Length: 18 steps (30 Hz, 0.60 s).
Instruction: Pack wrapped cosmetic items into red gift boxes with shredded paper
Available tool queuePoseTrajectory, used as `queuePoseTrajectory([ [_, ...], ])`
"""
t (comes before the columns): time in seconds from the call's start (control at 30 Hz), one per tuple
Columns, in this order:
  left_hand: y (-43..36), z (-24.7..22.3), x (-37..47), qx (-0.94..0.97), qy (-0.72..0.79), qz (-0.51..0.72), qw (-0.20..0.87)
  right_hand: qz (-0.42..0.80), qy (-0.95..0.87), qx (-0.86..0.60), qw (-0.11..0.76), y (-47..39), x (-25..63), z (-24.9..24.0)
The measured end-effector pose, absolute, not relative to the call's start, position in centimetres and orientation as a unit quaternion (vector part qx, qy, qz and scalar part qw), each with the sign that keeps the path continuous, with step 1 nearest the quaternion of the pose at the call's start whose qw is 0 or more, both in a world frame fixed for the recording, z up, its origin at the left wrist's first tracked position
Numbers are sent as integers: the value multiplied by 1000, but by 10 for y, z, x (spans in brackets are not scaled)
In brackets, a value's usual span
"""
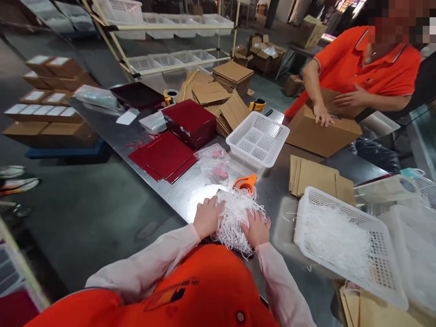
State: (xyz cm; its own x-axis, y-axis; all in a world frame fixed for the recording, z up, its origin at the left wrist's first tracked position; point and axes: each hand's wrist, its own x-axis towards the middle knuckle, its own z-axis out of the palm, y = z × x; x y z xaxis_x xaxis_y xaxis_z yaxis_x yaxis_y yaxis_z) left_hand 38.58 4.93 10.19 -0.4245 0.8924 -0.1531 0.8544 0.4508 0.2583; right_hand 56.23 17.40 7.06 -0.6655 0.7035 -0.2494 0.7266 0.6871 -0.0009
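Left hand (208,217) and right hand (257,228) press flat, fingers spread, grip open, on a shredded white paper pile (235,218) at the tabletop (184,190) near edge (orange tape dispenser (245,183) just behind).

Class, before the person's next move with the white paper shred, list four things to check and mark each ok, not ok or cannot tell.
1. Both hands on the shred pile: left hand and right hand press it: ok.
2. Pile lies on the steel table: ok.
3. Shred basket close on the right: ok.
4. Orange tape dispenser clear of pile: not ok, touching.
5. What lies beneath the pile: cannot tell.
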Motion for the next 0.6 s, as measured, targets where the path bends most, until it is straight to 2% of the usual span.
queuePoseTrajectory([
  [0.2,33,100,365,508,839,115,159,-34,933,357,-21,182,590,70],
  [0.4,39,92,360,523,827,170,114,-30,927,333,-170,195,604,64],
  [0.5,60,87,367,538,817,181,102,-49,927,317,-192,197,590,68],
  [0.6,86,79,371,543,815,158,126,-56,945,284,-150,194,562,72],
])
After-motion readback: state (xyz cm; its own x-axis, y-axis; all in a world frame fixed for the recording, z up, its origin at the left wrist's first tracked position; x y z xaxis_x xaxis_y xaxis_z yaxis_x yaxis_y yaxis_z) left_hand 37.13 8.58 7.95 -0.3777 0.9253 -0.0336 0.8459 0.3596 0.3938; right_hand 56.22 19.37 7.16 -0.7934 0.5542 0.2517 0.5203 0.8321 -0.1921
